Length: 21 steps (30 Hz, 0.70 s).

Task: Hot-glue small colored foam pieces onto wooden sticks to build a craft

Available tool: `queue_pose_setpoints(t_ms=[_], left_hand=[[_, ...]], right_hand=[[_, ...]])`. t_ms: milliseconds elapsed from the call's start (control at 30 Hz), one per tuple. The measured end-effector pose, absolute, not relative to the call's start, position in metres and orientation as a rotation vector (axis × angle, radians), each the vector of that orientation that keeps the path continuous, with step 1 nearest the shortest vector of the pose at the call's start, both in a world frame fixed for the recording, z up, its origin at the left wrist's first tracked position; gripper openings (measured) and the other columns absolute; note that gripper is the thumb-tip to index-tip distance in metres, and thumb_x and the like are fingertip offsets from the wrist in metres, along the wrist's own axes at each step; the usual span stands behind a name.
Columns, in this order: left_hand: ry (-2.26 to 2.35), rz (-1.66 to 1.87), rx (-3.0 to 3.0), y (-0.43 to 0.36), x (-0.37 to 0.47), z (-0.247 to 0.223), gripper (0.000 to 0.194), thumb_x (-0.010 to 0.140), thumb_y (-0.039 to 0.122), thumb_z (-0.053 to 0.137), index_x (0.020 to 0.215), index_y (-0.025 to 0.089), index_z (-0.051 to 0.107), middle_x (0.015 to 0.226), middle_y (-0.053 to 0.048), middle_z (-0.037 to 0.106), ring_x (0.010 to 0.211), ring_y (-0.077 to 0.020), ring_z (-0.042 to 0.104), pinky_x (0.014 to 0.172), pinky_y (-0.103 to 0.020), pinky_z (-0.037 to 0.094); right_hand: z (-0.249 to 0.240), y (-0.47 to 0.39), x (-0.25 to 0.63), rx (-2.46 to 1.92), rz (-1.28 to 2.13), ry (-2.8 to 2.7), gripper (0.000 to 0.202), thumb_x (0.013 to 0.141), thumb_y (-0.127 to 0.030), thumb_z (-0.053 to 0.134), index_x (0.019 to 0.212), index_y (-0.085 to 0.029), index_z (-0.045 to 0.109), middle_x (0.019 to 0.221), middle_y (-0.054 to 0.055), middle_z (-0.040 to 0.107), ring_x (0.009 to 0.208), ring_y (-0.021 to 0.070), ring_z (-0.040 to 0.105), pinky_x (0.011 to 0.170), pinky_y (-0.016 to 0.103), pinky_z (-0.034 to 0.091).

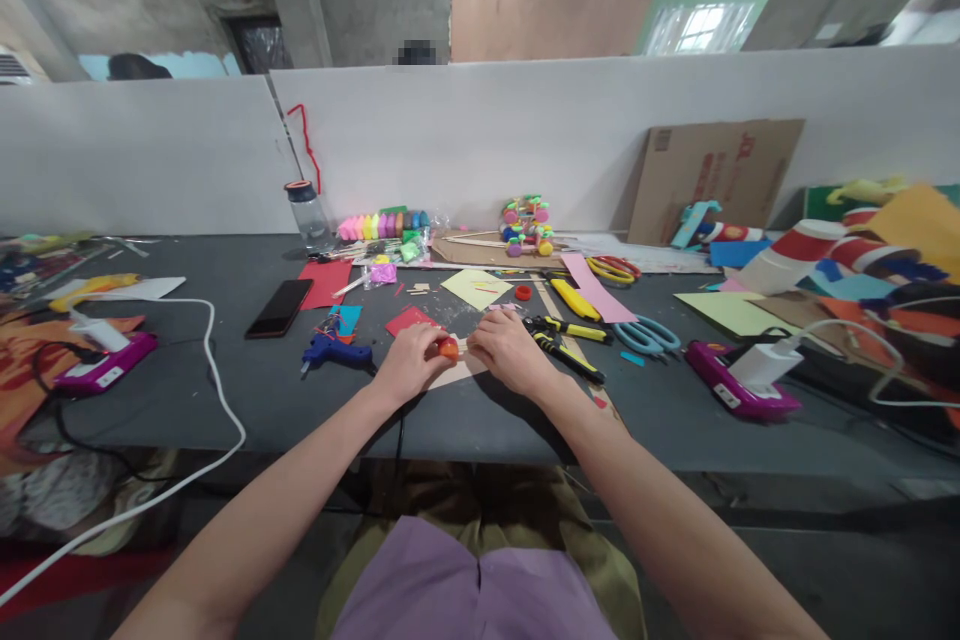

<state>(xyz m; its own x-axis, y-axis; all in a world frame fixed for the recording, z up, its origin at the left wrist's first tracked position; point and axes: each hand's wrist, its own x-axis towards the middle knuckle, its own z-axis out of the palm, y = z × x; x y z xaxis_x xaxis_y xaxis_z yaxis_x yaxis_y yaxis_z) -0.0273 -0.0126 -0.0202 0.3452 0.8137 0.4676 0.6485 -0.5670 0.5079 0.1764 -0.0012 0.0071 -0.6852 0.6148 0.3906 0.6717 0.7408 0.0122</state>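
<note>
My left hand (409, 360) is closed around a small round red-orange piece (448, 348), perhaps clay, over the middle of the dark table. Close beside it, my right hand (504, 348) has its fingers bent together at some pale thin sticks (462, 350); what exactly they pinch is hidden. Under both hands lies a piece of tan cardboard (457, 376). A red paper (409, 320) rests just beyond my left hand, and a blue glue gun (335, 352) lies to its left. Yellow-and-black pliers (574, 330) are right of my right hand.
A phone (279, 308) and a purple power strip (109, 365) lie left; another purple strip (739, 385) sits right. Blue-handled scissors (646, 335) and a yellow cutter (576, 299) lie nearer. Colourful clay pieces (382, 225), a bottle (306, 215) and a wheeled model (527, 225) line the white partition (465, 140).
</note>
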Motion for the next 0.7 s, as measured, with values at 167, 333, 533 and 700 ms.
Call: queue_pose_setpoints(t_ms=[167,333,533,700], left_hand=[[1.327,1.028,2.359,-0.0128,-0.0271,-0.0196,0.027,0.076,0.035,0.068,0.096,0.018,0.063,0.096,-0.008,0.067,0.094,-0.0235,0.060,0.085,-0.037,0.046],[1.345,1.014,2.356,-0.0137,-0.0264,-0.0182,0.025,0.076,0.034,0.068,0.095,0.018,0.064,0.094,-0.008,0.067,0.092,-0.0234,0.060,0.084,-0.036,0.046],[1.340,1.007,2.352,-0.0134,-0.0266,-0.0192,0.026,0.076,0.034,0.068,0.095,0.017,0.063,0.096,-0.007,0.068,0.093,-0.0232,0.060,0.085,-0.036,0.045],[1.351,1.000,2.345,-0.0132,-0.0264,-0.0176,0.027,0.076,0.034,0.069,0.096,0.016,0.064,0.097,-0.008,0.068,0.094,-0.0229,0.060,0.086,-0.035,0.045]], right_hand=[[0.0076,-0.0016,0.1763,-0.990,-0.243,-2.582,0.022,0.092,-0.020,0.045,0.081,-0.018,0.065,0.078,0.007,0.062,0.088,0.0214,0.048,0.088,0.036,0.029],[0.0074,-0.0014,0.1766,-0.983,-0.244,-2.577,0.022,0.091,-0.020,0.046,0.081,-0.018,0.065,0.077,0.006,0.062,0.088,0.0208,0.047,0.088,0.036,0.029],[0.0051,-0.0001,0.1761,-0.967,-0.234,-2.566,0.021,0.091,-0.021,0.048,0.081,-0.017,0.065,0.076,0.006,0.062,0.087,0.0206,0.047,0.087,0.035,0.029],[0.0043,0.0002,0.1764,-0.958,-0.232,-2.552,0.020,0.091,-0.020,0.049,0.080,-0.017,0.065,0.076,0.006,0.062,0.087,0.0205,0.047,0.086,0.035,0.029]])
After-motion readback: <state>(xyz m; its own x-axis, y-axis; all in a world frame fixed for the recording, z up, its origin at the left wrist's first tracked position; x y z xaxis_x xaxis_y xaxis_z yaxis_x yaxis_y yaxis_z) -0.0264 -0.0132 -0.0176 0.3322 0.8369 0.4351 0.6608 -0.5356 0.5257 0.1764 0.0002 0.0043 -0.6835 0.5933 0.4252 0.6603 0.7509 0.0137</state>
